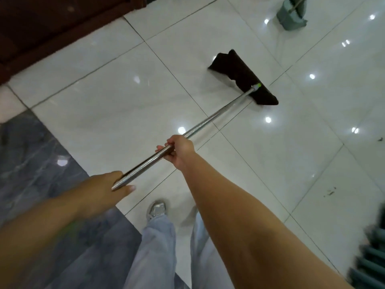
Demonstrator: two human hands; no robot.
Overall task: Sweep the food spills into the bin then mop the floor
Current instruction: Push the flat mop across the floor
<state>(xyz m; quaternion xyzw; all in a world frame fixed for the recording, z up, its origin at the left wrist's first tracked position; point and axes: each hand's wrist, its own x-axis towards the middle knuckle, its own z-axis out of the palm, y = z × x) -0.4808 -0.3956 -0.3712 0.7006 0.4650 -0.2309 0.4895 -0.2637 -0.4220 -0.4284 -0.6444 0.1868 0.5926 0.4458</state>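
My right forearm fills the lower right of the view, and my right hand (pixel 180 152) is wrapped around the metal handle (pixel 210 119) of the mop, fingers curled over the top of the pole and thumb beneath it. My left hand (pixel 108 187) grips the near end of the same handle, fingers closed round it with the thumb lying along the underside. The handle runs away from me, up and to the right, to the mop head (pixel 241 77), a flat dark brown pad that lies on the white floor tiles (pixel 116 105) at an angle across a grout line; a small green collar (pixel 258 85) joins pole and pad. Beyond the mop head, at the top edge, stands a grey-green dustpan (pixel 290 15) with a pale stick rising from it. On the tiles to the right lie a few dark specks (pixel 330 192), well apart from the mop. Below my hands I see my pale blue trousers (pixel 160 243) and one light-coloured shoe (pixel 156 209). To the left the floor turns to dark grey marble (pixel 35 163), and dark wooden furniture (pixel 52 24) occupies the upper left corner.
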